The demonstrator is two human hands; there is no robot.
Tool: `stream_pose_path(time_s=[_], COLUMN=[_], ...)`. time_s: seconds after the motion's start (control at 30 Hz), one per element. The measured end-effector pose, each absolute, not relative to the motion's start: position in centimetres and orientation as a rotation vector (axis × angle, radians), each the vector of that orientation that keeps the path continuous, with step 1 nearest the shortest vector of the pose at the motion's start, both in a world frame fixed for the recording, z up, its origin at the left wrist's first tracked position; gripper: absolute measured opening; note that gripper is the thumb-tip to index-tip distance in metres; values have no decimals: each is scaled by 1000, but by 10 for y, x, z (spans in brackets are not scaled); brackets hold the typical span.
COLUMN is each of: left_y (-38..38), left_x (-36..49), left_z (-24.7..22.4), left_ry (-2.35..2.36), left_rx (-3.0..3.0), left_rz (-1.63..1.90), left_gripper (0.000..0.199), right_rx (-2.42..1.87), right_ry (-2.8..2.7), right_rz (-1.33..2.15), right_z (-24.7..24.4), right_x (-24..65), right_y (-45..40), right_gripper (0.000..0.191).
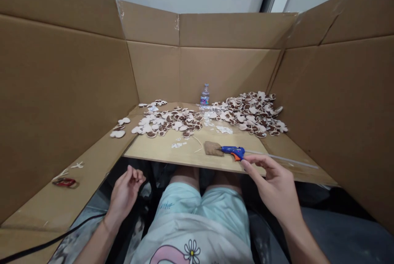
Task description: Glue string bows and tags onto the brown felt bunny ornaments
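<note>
My right hand (272, 184) hovers at the board's front edge, its fingers apart and its fingertips beside the orange trigger of a blue hot glue gun (232, 152). The gun lies on a light wooden board (184, 153), its nozzle on a brown burlap pad (214, 148). A long glue stick (281, 159) trails from its back. My left hand (125, 190) floats below the board, fingers loosely curled, with nothing visible in it. Two heaps of white-and-brown mouse-head-shaped cutouts (166, 121) (250, 112) cover the board's far part.
Cardboard walls (224, 71) surround the board on three sides. A plastic water bottle (205, 95) stands at the back, and clear plastic (209, 114) lies in front of it. A red object (65, 182) rests on the left cardboard ledge. A black cable (52, 243) runs along the lower left.
</note>
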State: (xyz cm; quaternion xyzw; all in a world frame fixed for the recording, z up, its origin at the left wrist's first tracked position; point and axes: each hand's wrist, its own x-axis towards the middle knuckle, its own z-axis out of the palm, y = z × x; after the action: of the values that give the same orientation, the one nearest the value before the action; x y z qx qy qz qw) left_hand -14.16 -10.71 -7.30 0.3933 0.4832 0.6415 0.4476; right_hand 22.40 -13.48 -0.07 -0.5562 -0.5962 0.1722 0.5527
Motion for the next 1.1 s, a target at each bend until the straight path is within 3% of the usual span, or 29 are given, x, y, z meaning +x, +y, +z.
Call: stream_pose_path(time_s=[0.1, 0.27, 0.57, 0.83, 1.1], left_y=[-127, -151, -155, -150, -150], left_x=[-109, -73, -60, -51, -61], left_z=[-28, 10, 16, 24, 22], left_ry=[540, 201, 97, 127, 159], left_rx=[583, 395, 366, 427, 515], left_rz=[1498, 1359, 1297, 1323, 1348], left_gripper=[36, 38, 38, 42, 47], right_rx=[-1323, -1375, -1536, -1161, -1235], right_ry=[-1413, -1448, -1561, -1837, -2191], right_rz=[396, 343, 298, 952, 983], right_z=[-1, -1, -11, -27, -46], right_x=[223, 224, 235, 171, 163], right_y=[-137, -134, -107, -133, -131], right_gripper=[22, 25, 30, 28, 24])
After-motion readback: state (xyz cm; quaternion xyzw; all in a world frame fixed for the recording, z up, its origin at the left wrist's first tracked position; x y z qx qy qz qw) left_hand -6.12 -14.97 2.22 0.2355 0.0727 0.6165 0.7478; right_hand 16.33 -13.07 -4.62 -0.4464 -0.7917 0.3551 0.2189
